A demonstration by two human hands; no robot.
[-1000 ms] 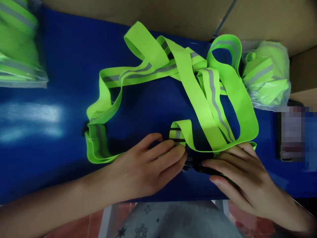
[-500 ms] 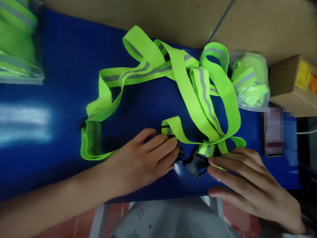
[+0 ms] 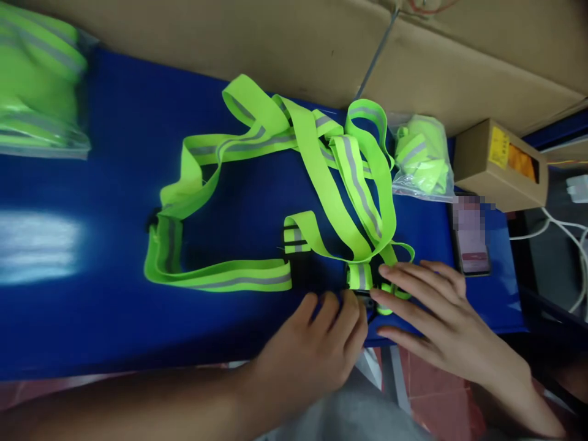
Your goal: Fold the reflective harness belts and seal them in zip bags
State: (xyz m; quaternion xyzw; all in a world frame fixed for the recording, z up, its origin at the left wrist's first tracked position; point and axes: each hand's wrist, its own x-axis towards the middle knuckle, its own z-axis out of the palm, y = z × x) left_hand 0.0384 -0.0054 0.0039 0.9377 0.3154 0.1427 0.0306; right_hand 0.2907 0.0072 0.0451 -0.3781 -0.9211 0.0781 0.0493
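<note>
A neon-green reflective strap vest (image 3: 321,177) lies spread in loops on the blue table (image 3: 92,318). Its waist band (image 3: 239,275) runs along the front. My left hand (image 3: 316,349) sits at the table's front edge, fingers curled together, tips against the black buckle (image 3: 370,301). My right hand (image 3: 436,312) reaches in from the right. Its fingers stretch over the strap end (image 3: 359,275), and the buckle is pinched between index finger and thumb. Most of the buckle is hidden by both hands.
A bagged green vest (image 3: 420,159) lies at the back right, beside a small cardboard box (image 3: 498,165) and a phone (image 3: 471,236). More bagged vests (image 3: 39,86) are stacked at the far left. Large cardboard cartons (image 3: 275,43) stand behind the table. White cables (image 3: 565,233) hang off the right.
My left hand has slid right and toward the front edge, uncovering the waist band. Both hands have brought the buckle parts together. The view has shifted, showing the box and cables.
</note>
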